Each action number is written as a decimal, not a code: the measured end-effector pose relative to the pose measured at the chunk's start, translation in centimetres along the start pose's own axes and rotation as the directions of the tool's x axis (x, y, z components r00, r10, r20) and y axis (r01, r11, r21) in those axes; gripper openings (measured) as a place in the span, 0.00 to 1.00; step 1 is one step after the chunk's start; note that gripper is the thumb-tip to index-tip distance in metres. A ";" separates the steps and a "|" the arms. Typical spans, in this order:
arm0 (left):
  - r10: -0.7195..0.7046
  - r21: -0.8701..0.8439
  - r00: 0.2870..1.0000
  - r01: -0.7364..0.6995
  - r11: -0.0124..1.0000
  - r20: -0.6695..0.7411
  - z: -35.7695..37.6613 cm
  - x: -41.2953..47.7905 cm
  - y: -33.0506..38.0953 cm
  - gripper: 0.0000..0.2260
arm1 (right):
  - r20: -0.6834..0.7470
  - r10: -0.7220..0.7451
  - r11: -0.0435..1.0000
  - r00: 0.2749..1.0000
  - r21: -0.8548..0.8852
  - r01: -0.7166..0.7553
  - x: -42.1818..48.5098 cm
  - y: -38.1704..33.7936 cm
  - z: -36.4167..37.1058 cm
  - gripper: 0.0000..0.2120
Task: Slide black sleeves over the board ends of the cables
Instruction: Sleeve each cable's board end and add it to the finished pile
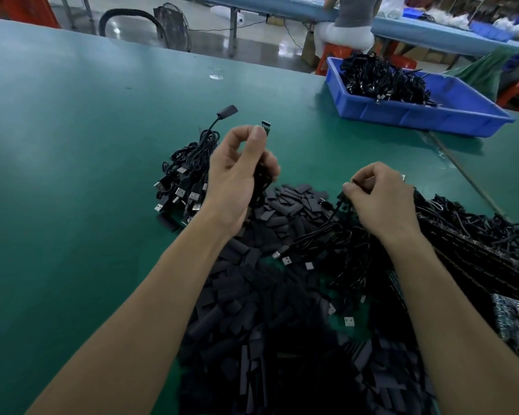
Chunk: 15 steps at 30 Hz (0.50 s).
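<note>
My left hand [240, 172] is raised over the green table and pinches a black cable, whose small board end [266, 126] sticks up above the thumb and fingertips. My right hand [378, 199] pinches the end of another black cable [337, 205] just above a tangle of cables [336, 244] with silver USB plugs. A big heap of flat black sleeves [270, 310] lies between and under my forearms. To the left of my left hand lies a bundle of cables [183, 178]; one of them carries a sleeved end [226, 111] pointing up and away.
A blue plastic bin [450, 115] with several black cables stands at the far right of the green table [72, 175]. Dark strips of boards and cables [492, 259] are piled at my right. A person sits on a red stool beyond the table's far edge.
</note>
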<state>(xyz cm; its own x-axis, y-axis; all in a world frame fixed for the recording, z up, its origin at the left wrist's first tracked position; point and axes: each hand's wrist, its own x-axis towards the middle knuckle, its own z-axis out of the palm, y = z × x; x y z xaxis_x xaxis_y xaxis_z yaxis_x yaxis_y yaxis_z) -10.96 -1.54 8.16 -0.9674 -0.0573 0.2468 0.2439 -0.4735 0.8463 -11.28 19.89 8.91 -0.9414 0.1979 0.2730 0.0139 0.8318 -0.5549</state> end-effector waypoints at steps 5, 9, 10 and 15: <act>0.096 0.316 0.995 -0.083 0.945 -0.027 -0.2 -0.4 1.9 0.06 | 0.141 -0.173 0.945 0.975 -0.256 0.204 -1.6 -1.4 2.0 0.18; 0.004 0.488 0.999 0.014 0.873 -0.036 -0.7 -0.8 1.6 0.09 | 0.381 -0.218 0.923 0.899 -0.218 0.316 -2.9 -2.5 4.6 0.15; -0.026 0.537 0.999 0.042 0.843 -0.036 -1.0 -1.0 1.5 0.10 | 0.398 -0.194 0.924 0.896 -0.233 0.304 -3.1 -2.7 5.4 0.16; -0.226 0.650 0.973 0.203 0.732 -0.050 -2.2 -1.4 0.2 0.16 | 0.312 -0.077 0.942 0.947 -0.289 0.173 -3.6 -3.5 8.3 0.20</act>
<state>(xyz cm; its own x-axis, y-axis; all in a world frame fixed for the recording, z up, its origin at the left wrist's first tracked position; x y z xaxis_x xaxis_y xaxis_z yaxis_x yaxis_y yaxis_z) -9.68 -3.53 6.97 -0.9997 0.0073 0.0254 0.0263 0.2125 0.9768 -10.72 11.91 3.36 -0.9977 -0.0391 0.0559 -0.0518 0.9674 -0.2479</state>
